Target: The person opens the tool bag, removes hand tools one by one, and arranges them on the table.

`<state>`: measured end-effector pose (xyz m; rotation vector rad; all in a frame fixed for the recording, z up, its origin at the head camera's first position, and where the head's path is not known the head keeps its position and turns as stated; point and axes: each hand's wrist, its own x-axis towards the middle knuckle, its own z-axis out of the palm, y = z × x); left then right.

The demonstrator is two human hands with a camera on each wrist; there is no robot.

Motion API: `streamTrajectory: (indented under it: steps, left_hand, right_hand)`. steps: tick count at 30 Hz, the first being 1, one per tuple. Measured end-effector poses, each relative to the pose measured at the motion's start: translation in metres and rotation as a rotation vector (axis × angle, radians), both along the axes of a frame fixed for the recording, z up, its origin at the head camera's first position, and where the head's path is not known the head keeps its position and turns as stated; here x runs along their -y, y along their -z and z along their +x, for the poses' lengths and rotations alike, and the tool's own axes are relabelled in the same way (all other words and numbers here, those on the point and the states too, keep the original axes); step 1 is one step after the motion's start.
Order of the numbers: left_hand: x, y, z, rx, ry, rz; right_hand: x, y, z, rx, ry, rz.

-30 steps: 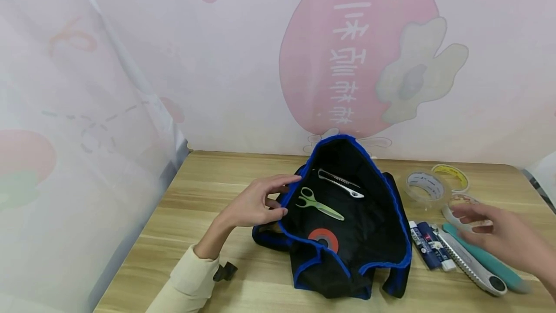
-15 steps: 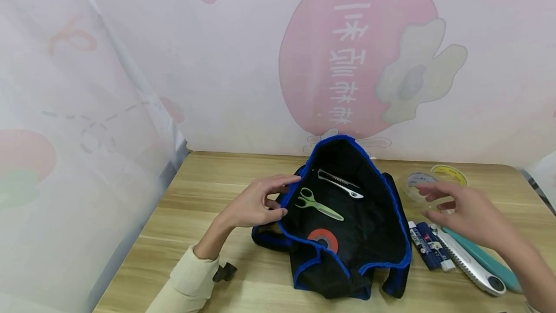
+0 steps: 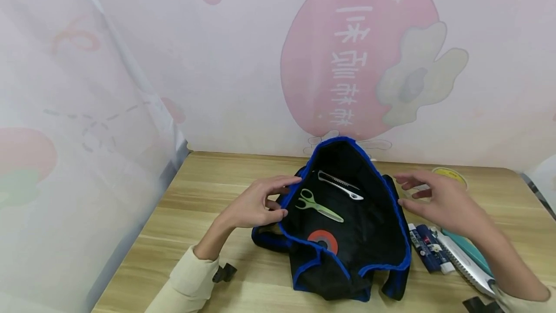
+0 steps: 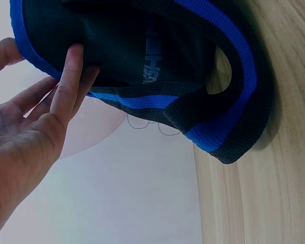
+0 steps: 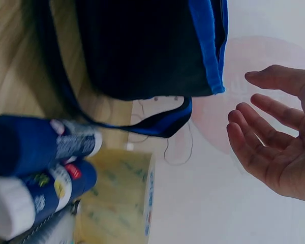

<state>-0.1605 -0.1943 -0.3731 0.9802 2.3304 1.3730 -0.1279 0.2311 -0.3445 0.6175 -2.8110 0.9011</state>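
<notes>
A black bag with blue trim (image 3: 358, 240) lies open-mouthed on the table. Inside are green scissors (image 3: 320, 205), a white box cutter (image 3: 340, 185) and an orange-red disc (image 3: 326, 239) with a grey centre. My left hand (image 3: 256, 202) touches the bag's left rim; in the left wrist view its thumb lies along the outer face, and the index fingertip is at the blue edge. My right hand (image 3: 438, 202) hovers beside the right rim with fingers loosely bent and nothing in them. The right wrist view shows a gap between that hand and the bag.
Right of the bag lie two blue glue sticks (image 3: 427, 250), a grey utility knife (image 3: 465, 260) and a teal object (image 3: 466, 245) partly under my forearm. Behind my right hand is a yellow tape roll (image 3: 451, 175). A wide clear tape roll (image 5: 117, 198) shows in the right wrist view.
My right hand has moved left, from above the tape rolls and teal object to the bag's right rim. The left hand and the bag's contents stay put.
</notes>
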Motion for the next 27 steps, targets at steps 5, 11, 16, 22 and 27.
streamTrajectory:
  steps: [5, 11, 16, 22, 27]
  left_hand:
    - [0.0, 0.0, 0.0, 0.004, -0.002, 0.006]
    - [0.0, 0.0, 0.0, 0.007, 0.002, 0.01]
    - [0.0, 0.0, 0.0, 0.005, 0.0, 0.01]
    - [0.0, 0.0, -0.001, 0.008, 0.002, 0.008]
    - [0.0, 0.0, 0.0, 0.008, -0.003, 0.003]
  right_hand:
    - [0.015, -0.007, -0.004, -0.007, -0.017, 0.007]
    - [0.031, -0.013, -0.012, 0.008, -0.066, -0.01]
    - [0.044, -0.014, -0.018, 0.031, -0.102, -0.007]
    - [0.058, -0.01, -0.025, 0.079, -0.144, -0.015]
    - [0.067, -0.006, -0.033, 0.096, -0.156, 0.002]
